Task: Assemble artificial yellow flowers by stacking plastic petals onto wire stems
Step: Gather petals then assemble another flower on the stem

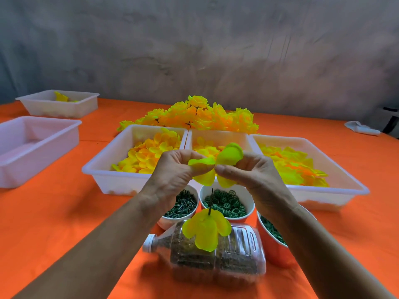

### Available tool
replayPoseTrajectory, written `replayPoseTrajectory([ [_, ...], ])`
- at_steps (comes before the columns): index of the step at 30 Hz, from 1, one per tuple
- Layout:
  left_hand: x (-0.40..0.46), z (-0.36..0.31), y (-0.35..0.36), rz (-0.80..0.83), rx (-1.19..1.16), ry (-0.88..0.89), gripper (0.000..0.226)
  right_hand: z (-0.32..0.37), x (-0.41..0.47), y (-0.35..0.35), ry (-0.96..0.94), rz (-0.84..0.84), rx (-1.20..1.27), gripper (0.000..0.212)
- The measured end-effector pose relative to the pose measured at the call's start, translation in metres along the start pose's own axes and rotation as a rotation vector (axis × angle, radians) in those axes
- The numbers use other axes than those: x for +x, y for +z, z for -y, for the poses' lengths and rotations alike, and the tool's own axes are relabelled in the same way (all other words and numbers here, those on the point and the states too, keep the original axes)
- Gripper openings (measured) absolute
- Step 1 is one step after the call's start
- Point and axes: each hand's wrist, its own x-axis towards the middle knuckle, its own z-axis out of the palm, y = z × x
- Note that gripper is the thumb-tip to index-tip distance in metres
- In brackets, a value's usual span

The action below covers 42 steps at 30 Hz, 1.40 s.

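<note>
Both hands are raised above the orange table (64, 212). The left hand (172, 171) and right hand (252, 171) pinch a yellow petal piece (213, 167) between them, fingers curled on its lobes. Below them a plastic bottle (216, 255) lies on its side near the table's near edge, with a part-built flower (205, 230) on a dark stem (209, 211) standing over it. Behind it sit cups of green parts (226, 203), then three white trays of petals (146, 156) and a heap of finished flowers (194, 115). Two more trays (32, 143) lie toward the left edge.
</note>
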Motion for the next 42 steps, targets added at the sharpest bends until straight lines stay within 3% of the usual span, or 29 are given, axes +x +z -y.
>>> replayPoseTrajectory([
  [3,-0.002,0.000,0.000,-0.003,0.026,-0.015,0.028,-0.003,-0.006,0.003,0.013,-0.027,0.005,0.002],
  [9,-0.018,0.002,-0.005,0.021,0.031,0.010,0.032,-0.004,-0.016,0.009,0.005,-0.027,-0.077,0.009],
  [12,-0.033,0.010,-0.010,-0.223,0.260,0.069,0.040,-0.005,-0.021,0.010,-0.028,-0.047,-0.085,0.015],
  [15,-0.058,0.020,-0.006,-0.443,0.453,0.335,0.029,-0.006,-0.027,0.011,-0.008,-0.039,-0.088,0.009],
  [18,-0.073,0.028,0.007,-0.376,0.545,0.480,0.015,-0.007,-0.032,0.011,0.023,-0.024,-0.068,0.008],
  [26,-0.070,0.028,0.016,-0.370,0.511,0.417,0.016,-0.008,-0.041,0.012,0.121,0.030,0.056,0.023],
  [33,-0.067,0.026,0.018,-0.360,0.422,0.374,0.003,-0.006,-0.039,0.013,0.132,0.035,0.074,0.026],
  [38,-0.066,0.027,0.019,-0.366,0.387,0.376,0.013,-0.005,-0.042,0.013,0.003,0.051,0.012,0.013],
  [42,-0.067,0.029,0.019,-0.381,0.372,0.386,0.011,-0.005,-0.041,0.010,-0.270,0.035,-0.273,0.007],
])
